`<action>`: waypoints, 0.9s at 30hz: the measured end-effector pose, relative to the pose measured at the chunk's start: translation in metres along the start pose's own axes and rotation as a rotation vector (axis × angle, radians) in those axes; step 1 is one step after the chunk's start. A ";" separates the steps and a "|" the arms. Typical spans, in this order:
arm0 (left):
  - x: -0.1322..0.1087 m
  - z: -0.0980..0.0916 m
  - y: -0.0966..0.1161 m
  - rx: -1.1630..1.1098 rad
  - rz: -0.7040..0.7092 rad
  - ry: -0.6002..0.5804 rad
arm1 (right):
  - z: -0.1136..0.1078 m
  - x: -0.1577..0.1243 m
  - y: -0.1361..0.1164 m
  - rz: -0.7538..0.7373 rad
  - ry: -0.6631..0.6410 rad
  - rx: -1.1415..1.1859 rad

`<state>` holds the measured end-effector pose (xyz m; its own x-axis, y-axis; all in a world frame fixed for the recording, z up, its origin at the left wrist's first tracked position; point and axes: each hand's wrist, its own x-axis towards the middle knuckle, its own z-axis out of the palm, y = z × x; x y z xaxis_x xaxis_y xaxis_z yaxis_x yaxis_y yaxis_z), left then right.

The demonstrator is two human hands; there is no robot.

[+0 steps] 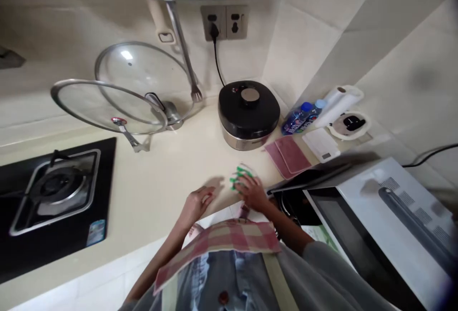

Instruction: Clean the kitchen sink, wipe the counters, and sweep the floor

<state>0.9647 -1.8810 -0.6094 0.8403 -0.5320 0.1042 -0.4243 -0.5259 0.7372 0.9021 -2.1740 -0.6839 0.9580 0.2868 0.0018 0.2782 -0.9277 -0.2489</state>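
My right hand (252,193) is at the counter's front edge, its fingers bent over a small bright green and whitish object (240,173). The object's kind is too blurred to make out, and the fingers hide part of it. To the left, my left hand (199,201) hovers by the same edge, holding nothing, with thumb and loosely curved fingers apart. Behind both hands stands a black electric cooker (248,110) with its lid closed. Folded pink cloths (289,156) lie right of the cooker.
Two glass lids (107,106) lean in a stand on the left, beyond the gas hob (57,191). Bottles (300,118), a paper roll (338,103) and a white scale (321,144) sit at the right. A microwave (390,225) stands lower right. Utensils hang above.
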 end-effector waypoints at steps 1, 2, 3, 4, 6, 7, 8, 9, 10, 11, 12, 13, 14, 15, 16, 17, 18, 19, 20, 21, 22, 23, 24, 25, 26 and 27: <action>0.006 0.003 0.003 0.016 0.001 0.002 | -0.009 0.001 0.018 0.075 0.008 -0.007; 0.011 0.006 0.005 0.032 -0.001 0.002 | -0.018 0.005 0.037 0.195 0.026 -0.025; 0.015 0.008 0.007 0.048 -0.006 -0.006 | -0.026 0.012 0.053 0.311 0.041 -0.043; 0.020 0.011 0.008 0.066 -0.009 -0.027 | -0.032 0.021 0.065 0.411 0.052 -0.057; 0.032 0.020 0.009 0.112 -0.007 -0.098 | -0.037 0.038 0.070 0.512 0.047 -0.059; 0.039 0.026 0.010 0.139 0.002 -0.141 | -0.037 0.042 0.064 0.505 0.034 -0.046; 0.047 0.031 0.010 0.167 0.016 -0.184 | -0.036 0.043 0.055 0.455 0.014 -0.025; 0.055 0.037 0.011 0.196 0.031 -0.226 | -0.035 0.040 0.045 0.372 -0.011 0.002; 0.062 0.042 0.011 0.226 0.044 -0.264 | -0.035 0.033 0.038 0.273 -0.039 0.031; 0.068 0.046 0.010 0.258 0.051 -0.298 | -0.036 0.023 0.034 0.185 -0.066 0.058; 0.073 0.049 0.009 0.289 0.047 -0.326 | -0.037 0.012 0.034 0.136 -0.084 0.076; 0.077 0.050 0.007 0.321 0.033 -0.348 | -0.039 0.002 0.038 0.140 -0.090 0.083; 0.079 0.051 0.005 0.352 0.013 -0.366 | -0.041 -0.005 0.043 0.203 -0.077 0.081; 0.079 0.051 0.002 0.382 -0.009 -0.381 | -0.043 -0.009 0.049 0.314 -0.044 0.071; 0.079 0.051 0.000 0.408 -0.028 -0.393 | -0.043 -0.009 0.051 0.450 0.005 0.060; 0.078 0.050 -0.002 0.430 -0.038 -0.404 | -0.042 -0.006 0.050 0.571 0.053 0.060; 0.077 0.049 -0.003 0.446 -0.041 -0.412 | -0.040 -0.001 0.044 0.647 0.090 0.086; 0.077 0.047 -0.002 0.452 -0.034 -0.412 | -0.037 0.004 0.034 0.657 0.113 0.152; 0.077 0.044 -0.001 0.445 -0.018 -0.398 | -0.035 0.009 0.022 0.606 0.119 0.248; 0.079 0.039 0.002 0.427 0.010 -0.358 | -0.035 0.013 0.011 0.517 0.116 0.355; 0.082 0.032 0.007 0.400 0.049 -0.287 | -0.038 0.014 0.003 0.427 0.117 0.455; 0.087 0.024 0.013 0.366 0.099 -0.184 | -0.045 0.014 0.000 0.367 0.130 0.530; 0.094 0.015 0.021 0.330 0.154 -0.059 | -0.058 0.014 0.003 0.351 0.176 0.575; 0.104 0.005 0.030 0.297 0.213 0.075 | -0.076 0.014 0.011 0.367 0.259 0.588; 0.115 -0.004 0.040 0.268 0.274 0.200 | -0.099 0.016 0.022 0.395 0.370 0.572; 0.129 -0.011 0.049 0.248 0.333 0.297 | -0.125 0.022 0.035 0.408 0.508 0.543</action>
<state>1.0564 -1.9679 -0.5527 0.6901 -0.5051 0.5183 -0.7226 -0.5203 0.4551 0.9419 -2.2299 -0.5718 0.9272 -0.3081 0.2132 -0.0439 -0.6544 -0.7549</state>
